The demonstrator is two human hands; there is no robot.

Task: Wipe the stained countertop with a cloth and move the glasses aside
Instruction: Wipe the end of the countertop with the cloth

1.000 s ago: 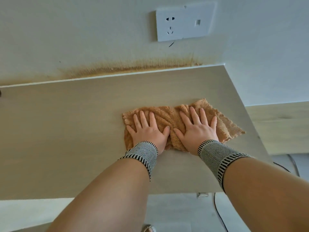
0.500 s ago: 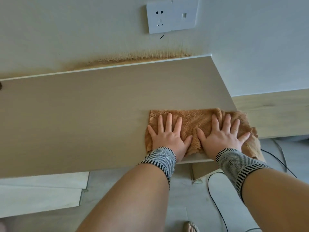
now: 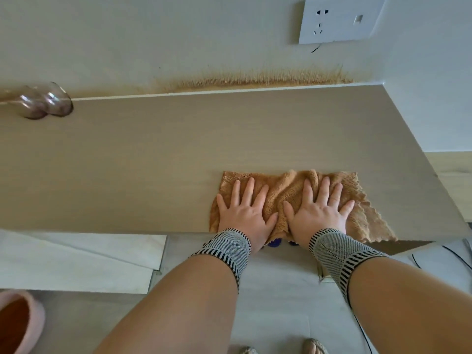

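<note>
Nearest, at the lower left corner, one pink round container (image 3: 19,325) with a dark brown inside stands on the floor; what it holds cannot be told. On the countertop (image 3: 143,169), at its front edge toward the right end, one orange-brown cloth (image 3: 288,192) lies bunched under two hands set side by side: the left hand (image 3: 244,215) and the right hand (image 3: 318,213) both press it flat with straight, spread fingers, each wrist in a striped band. Far back at the left, against the wall, stand two blurred clear glasses (image 3: 44,102), well apart from the cloth, and one white wall socket (image 3: 337,19) sits above a brown stain (image 3: 255,79) along the wall's foot.
</note>
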